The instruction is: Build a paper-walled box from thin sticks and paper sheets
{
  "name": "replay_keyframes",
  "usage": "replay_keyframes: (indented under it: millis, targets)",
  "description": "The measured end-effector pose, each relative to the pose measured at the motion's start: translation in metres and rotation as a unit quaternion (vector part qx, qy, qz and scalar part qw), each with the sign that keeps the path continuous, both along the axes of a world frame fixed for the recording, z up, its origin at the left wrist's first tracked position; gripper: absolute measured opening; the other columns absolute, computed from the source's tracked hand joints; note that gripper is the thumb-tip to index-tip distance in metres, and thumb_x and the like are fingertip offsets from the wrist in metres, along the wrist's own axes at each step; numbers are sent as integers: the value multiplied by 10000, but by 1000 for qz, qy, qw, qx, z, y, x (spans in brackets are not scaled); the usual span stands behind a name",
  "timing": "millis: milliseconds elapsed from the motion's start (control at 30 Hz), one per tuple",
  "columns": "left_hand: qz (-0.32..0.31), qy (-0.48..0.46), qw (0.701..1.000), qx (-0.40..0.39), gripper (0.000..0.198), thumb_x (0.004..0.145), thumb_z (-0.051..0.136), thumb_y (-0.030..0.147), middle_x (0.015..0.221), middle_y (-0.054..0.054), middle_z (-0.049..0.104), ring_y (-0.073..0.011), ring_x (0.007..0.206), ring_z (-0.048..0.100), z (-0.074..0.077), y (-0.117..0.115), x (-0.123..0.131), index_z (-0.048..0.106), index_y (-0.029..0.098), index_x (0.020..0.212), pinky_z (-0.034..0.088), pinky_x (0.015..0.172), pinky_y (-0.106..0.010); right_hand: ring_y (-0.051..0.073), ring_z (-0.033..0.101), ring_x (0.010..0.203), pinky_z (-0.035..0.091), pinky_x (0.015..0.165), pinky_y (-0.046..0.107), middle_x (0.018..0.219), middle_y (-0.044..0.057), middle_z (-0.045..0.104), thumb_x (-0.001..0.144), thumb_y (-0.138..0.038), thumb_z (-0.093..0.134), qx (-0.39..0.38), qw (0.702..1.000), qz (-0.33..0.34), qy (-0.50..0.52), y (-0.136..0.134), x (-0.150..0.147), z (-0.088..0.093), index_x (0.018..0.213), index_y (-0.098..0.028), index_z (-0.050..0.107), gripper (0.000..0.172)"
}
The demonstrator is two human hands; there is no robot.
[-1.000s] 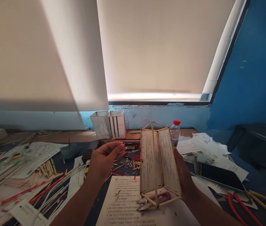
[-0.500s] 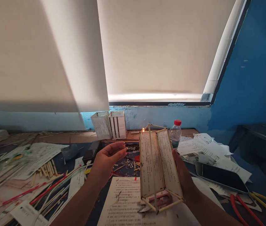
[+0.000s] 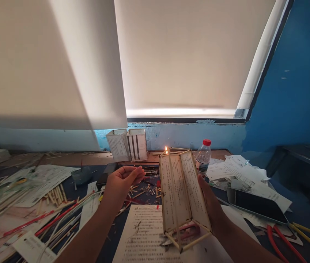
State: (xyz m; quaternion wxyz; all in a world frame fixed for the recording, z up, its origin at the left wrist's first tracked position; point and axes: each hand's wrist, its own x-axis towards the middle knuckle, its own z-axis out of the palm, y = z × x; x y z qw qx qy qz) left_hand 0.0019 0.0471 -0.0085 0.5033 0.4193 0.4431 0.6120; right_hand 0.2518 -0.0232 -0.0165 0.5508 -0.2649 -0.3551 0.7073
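Note:
Tilted in front of me is a box frame [image 3: 173, 190] of thin sticks with printed paper panels. My right hand [image 3: 208, 199] grips its right edge. A small flame [image 3: 166, 149] shows at its upper left corner; whether the frame itself burns or the flame is behind it, I cannot tell. To the left of the frame, apart from it, my left hand [image 3: 123, 184] is closed with fingertips pinched together; anything between them is too small to see. Below the frame lie a printed sheet [image 3: 141, 233] and a pink-handled tool [image 3: 189, 232], partly hidden by the frame's lower sticks.
Two paper-panelled boxes [image 3: 136, 146] stand at the back ledge. A red-capped bottle [image 3: 203, 157] is behind the frame. At right lie a phone [image 3: 257, 205], loose papers [image 3: 234, 170] and red handles [image 3: 278, 239]. Sticks [image 3: 57, 195], papers and a small cup [image 3: 81, 176] cover the left.
My left hand's fingers have gone from stretched out to pinched together. The frame in my right hand has shifted slightly left and turned a little. The flame looks larger.

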Motion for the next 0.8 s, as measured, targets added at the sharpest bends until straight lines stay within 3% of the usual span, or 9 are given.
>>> replay_keyframes:
  millis: [167, 333, 600, 800]
  targets:
    - [-21, 30, 999, 2, 299, 752, 897, 351, 855, -123, 848, -241, 835, 820, 0, -5, 2, 784, 116, 899, 669, 747, -273, 390, 654, 1245, 473, 1087, 509, 1223, 138, 763, 821, -686, 704, 1, 1000, 0, -5, -2, 0, 0, 1377, -228, 670, 722]
    - [-30, 38, 999, 7, 248, 777, 871, 332, 897, -118, 850, -233, 846, 817, 0, -4, 5, 798, 131, 902, 659, 680, -242, 390, 660, 1234, 471, 1089, 508, 1224, 134, 762, 798, -713, 707, -2, 1000, 1, -4, 1, -2, -2, 1381, -229, 664, 759]
    - [-19, 22, 999, 18, 279, 698, 927, 342, 763, -80, 836, -206, 762, 812, 6, -9, 6, 784, 132, 813, 661, 741, -255, 391, 663, 1230, 472, 1093, 503, 1220, 133, 765, 810, -717, 692, -8, 1000, 9, -4, 0, 0, -2, 1378, -227, 670, 750]
    - [-21, 16, 1000, 4, 221, 758, 869, 296, 888, -106, 850, -227, 834, 818, 2, -6, 6, 790, 131, 882, 664, 695, -249, 389, 660, 1238, 469, 1097, 512, 1211, 121, 771, 819, -730, 673, -16, 1000, 6, -6, 1, 2, -6, 1366, -232, 679, 739]
